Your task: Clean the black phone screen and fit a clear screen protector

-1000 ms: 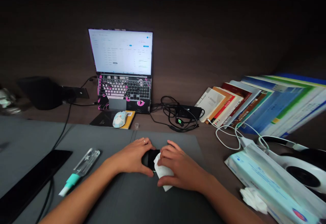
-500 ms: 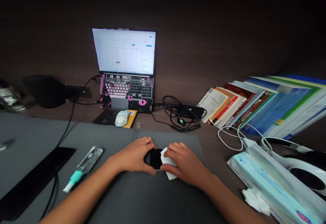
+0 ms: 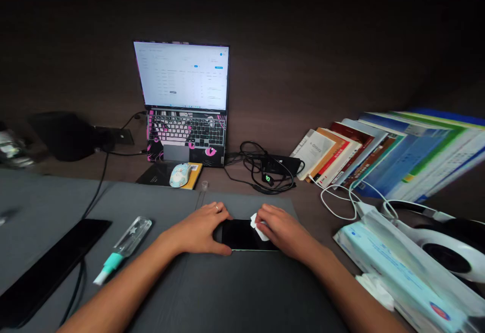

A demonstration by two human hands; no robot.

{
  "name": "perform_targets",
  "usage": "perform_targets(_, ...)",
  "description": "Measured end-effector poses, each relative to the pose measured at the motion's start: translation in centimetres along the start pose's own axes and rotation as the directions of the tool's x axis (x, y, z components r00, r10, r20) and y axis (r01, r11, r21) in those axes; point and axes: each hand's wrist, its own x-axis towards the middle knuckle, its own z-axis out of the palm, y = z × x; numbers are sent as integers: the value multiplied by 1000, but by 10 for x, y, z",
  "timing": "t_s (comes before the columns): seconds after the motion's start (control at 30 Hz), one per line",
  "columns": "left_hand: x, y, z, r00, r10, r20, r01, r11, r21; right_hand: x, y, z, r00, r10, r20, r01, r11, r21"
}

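Note:
A black smartphone (image 3: pixel 242 235) lies flat on the dark desk mat, its long side running left to right. My left hand (image 3: pixel 204 229), with a ring on one finger, grips its left end, thumb at the near edge and fingers at the far edge. Pinched in my right hand (image 3: pixel 278 229) is a folded white tissue (image 3: pixel 259 228), pressed on the right part of the phone's screen. My right hand hides the phone's right end. A clear spray bottle (image 3: pixel 131 237) with a teal neck lies left of my left forearm.
Behind the phone stand an open laptop (image 3: pixel 185 131), a mouse (image 3: pixel 180 175) and a cable-wrapped power adapter (image 3: pixel 280 165). Leaning books (image 3: pixel 364 156), a tissue pack (image 3: pixel 394 267), a crumpled tissue (image 3: pixel 375 290) and headphones (image 3: pixel 450 254) are at right. A long black object (image 3: pixel 56 267) lies left.
My right hand has slid the tissue rightward across the phone, baring more of the dark screen. My left hand keeps its hold on the left end. The view has shifted slightly.

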Motion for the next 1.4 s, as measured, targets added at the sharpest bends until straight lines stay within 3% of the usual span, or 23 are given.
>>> perform_targets(0.43,0,6,-2,999,-31,21,31,999,18,3,11,2,1000,-2,-1,2,1000,-4)
perform_targets(0.77,0,6,-1,999,-35,24,35,999,9,5,-8,14,994,-107,2,107,992,61)
perform_targets(1.0,0,3,0,1000,-28,11,28,999,17,7,7,11,998,-6,-62,10,998,69)
perform_targets(1.27,0,5,0,1000,-30,-3,30,999,26,5,-7,14,976,-218,25,207,953,221)
perform_targets(1.4,0,5,-1,999,-31,11,31,999,15,6,6,12,991,-132,-18,133,969,207)
